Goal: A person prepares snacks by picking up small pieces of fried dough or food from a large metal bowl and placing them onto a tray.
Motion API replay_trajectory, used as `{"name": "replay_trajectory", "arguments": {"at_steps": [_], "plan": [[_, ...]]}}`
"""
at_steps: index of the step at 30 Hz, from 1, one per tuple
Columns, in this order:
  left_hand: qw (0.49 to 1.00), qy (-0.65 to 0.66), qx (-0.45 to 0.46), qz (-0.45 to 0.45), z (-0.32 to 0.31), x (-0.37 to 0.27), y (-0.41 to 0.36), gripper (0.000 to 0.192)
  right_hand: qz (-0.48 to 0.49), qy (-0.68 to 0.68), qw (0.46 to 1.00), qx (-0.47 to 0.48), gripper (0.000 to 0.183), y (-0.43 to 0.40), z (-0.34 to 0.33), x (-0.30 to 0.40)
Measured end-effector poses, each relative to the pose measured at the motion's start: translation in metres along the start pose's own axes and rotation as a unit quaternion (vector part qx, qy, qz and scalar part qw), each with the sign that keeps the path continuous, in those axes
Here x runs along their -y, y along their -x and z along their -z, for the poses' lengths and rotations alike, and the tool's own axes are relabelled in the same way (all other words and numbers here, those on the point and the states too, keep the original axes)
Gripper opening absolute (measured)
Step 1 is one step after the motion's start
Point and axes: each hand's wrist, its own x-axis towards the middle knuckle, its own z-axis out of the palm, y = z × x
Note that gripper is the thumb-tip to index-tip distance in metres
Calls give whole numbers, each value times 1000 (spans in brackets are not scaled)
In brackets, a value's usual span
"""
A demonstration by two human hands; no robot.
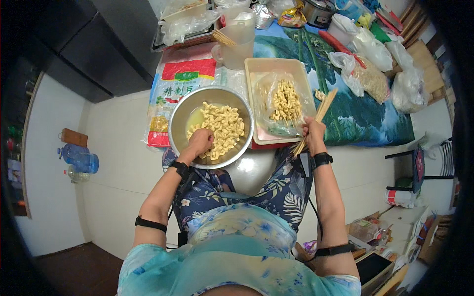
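Observation:
A steel bowl (237, 160) of pale yellow ring-shaped food pieces (226, 124) in yellowish liquid stands at the table's near edge. My left hand (202, 141) is in the bowl, its fingers curled at the pieces; whether they pinch one is hidden. My right hand (314, 130) is closed around a bundle of thin wooden skewers (326, 103) at the near right corner of a cream plastic tray (276, 64). Skewered food pieces (287, 100) lie in that tray on a clear plastic bag (263, 107).
Behind the bowl, a translucent plastic jug (237, 53) stands with more skewers (223, 37) in it. Plastic bags (372, 79), a white bucket (340, 29) and a rice cooker (319, 13) crowd the back right. A printed plastic sack (157, 122) lies under the bowl.

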Motion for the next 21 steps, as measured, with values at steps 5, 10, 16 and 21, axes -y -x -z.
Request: {"name": "replay_trajectory", "arguments": {"at_steps": [5,10,16,21], "plan": [[999,1,-19,-34,-8,6,-2,17,62,106,991,56,9,37,9,5],[991,-1,-119,-63,-16,7,-1,14,-49,224,918,324,5,122,-37,-26],[997,-13,-71,-35,-12,23,-4,6,-113,240,870,415,12,144,-61,-72],[975,195,-106,-10,-4,20,1,9,-159,175,879,414,16,163,-67,-58]]}}
